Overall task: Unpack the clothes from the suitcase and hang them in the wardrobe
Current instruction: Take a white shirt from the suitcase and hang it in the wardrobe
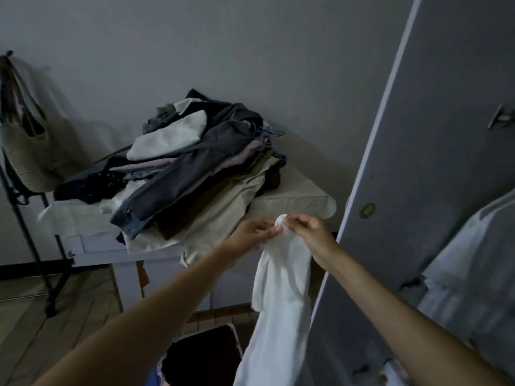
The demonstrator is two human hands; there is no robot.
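Here, taking the pile of clothes (195, 160) as the landmark, a woven bag (30, 151) hangs from a dark stand (36, 246) well to its left, against the grey wall. The pile itself, with grey, beige, white and dark pieces and some blue hangers poking out at its right side, lies heaped on a white-covered bench (295, 201).

Below and right of the pile, the left hand (250, 235) pinches the top of a white garment (281, 296) between thumb and fingertips, just in front of the bench's edge. The right hand (312, 235) sits just beside it, fingers curled and pinching the same bunched top from the other side, so the two hands nearly touch. The garment hangs straight down from both hands, between the forearms.

Under the garment, below the pile, a dark open container (203, 355) with a pale rim shows; whether it is the suitcase cannot be told.

Right of the pile stands the grey wardrobe door (418, 162), close beside the right hand. Farther right, pale clothing (473, 260) hangs.
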